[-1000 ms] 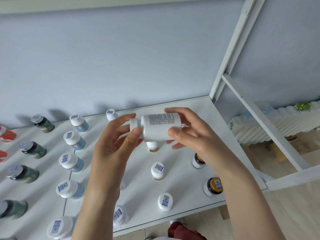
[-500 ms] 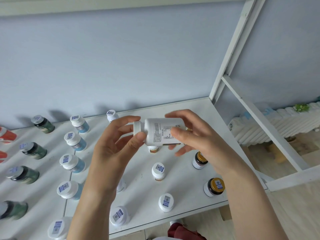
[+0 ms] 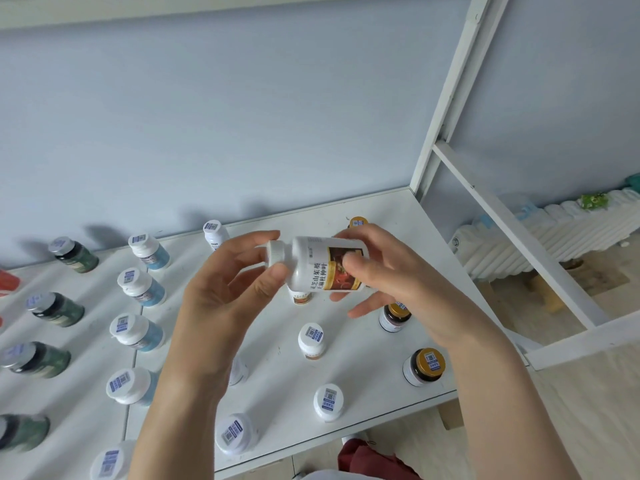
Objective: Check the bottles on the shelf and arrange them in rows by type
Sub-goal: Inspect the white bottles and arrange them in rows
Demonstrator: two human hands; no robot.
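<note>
Right hand (image 3: 398,282) pinches the bottle (image 3: 311,268) at its base end, thumb across the picture label, fingers curled behind. Left hand (image 3: 221,306) pinches the cap end: thumb on the shoulder, index behind the cap, other fingers loosely spread.

The bottle lies sideways in the air above the shelf (image 3: 346,372), cap to 9 o'clock, base to 3 o'clock, label facing the camera. It touches nothing but the two hands. Likely reason for the two-point hold: the bottle can be rolled until the label reads. So this looks like the check step, with the type being identified before placing.

The shelf below is sorted in columns running 12 to 6 o'clock:
- Green bottles (image 3: 55,308) are at far 9 o'clock.
- Blue bottles (image 3: 138,332) stand just right of them.
- White caps (image 3: 311,339) are under the hands at 6 o'clock.
- Gold caps (image 3: 424,367) are at 4 o'clock by the right edge, and one more peeks out at 12 o'clock behind the right hand.
- A red bottle (image 3: 7,282) is cut off at the 9 o'clock edge.

All stand cap up with code stickers on top, probably so each can be identified from above. More white-capped ones sit behind the left arm, type unclear.

The held bottle is white with a white cap and an orange-brown label. The one directly beneath it shows a similar orange band, so my guess is it goes in the white caps column. Neighbours stand apart, so knock-over risk on set-down looks low.
</note>
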